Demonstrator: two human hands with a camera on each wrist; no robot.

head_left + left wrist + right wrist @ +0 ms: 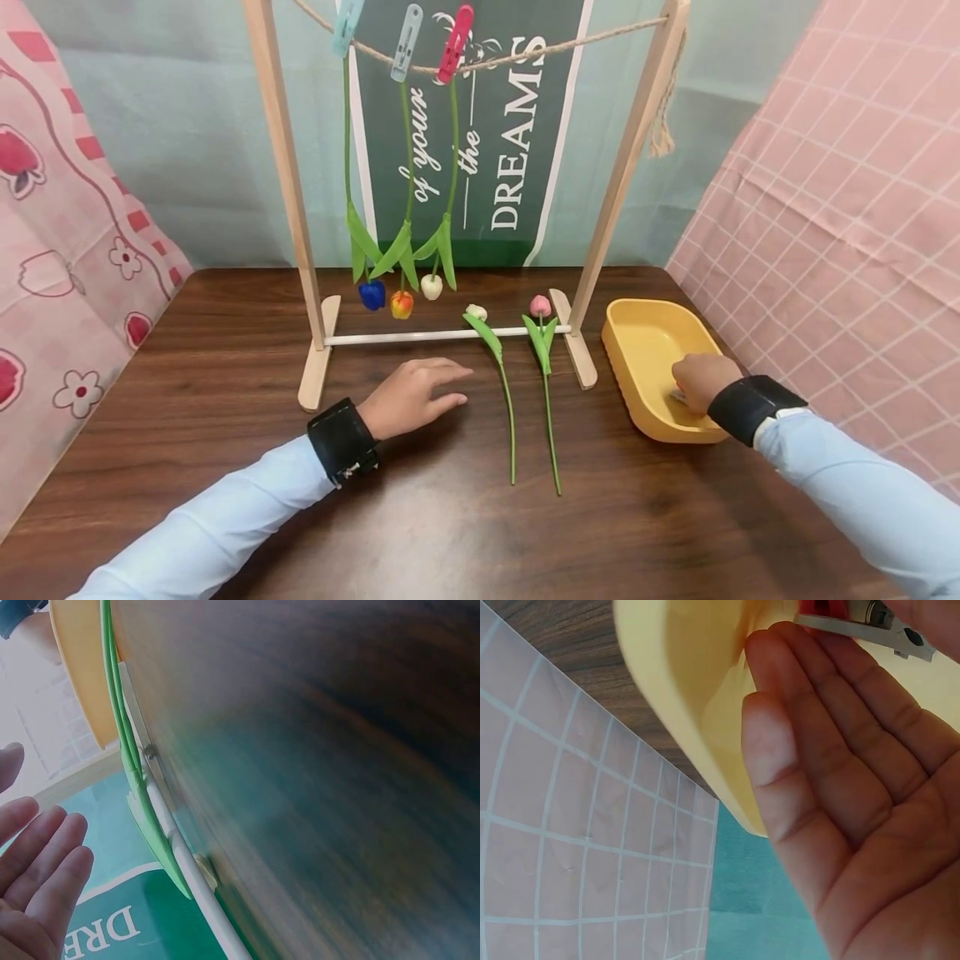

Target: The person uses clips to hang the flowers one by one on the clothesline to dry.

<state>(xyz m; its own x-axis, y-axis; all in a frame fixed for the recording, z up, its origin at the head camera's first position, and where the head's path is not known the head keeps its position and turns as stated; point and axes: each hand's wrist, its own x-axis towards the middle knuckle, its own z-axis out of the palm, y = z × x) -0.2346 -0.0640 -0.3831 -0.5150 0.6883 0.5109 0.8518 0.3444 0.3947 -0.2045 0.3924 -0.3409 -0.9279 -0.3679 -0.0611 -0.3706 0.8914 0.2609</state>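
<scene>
While the table (435, 533) bears a wooden rack (624, 167) beside a yellow tray (628, 358), the left hand (411, 397) holds nothing, fingers loosely extended, and the right hand (705, 381) is inside the tray. Two tulips (487, 335) lie between the hands; a grey clip (859, 630) is at the right fingers, whether pinched I cannot tell.

It looks to me like a makeshift recording booth; whether in a home or a studio, I can't tell. Cloth walls in a dark wood-grain table (450, 542): pink checked fabric (847, 192) at right, pink fabric printed with flowers (52, 217) at left, and blue-green fabric (187, 158) behind, bearing a green lettered panel (480, 252). The seated-side wrists wear black cuffs (341, 437).
</scene>
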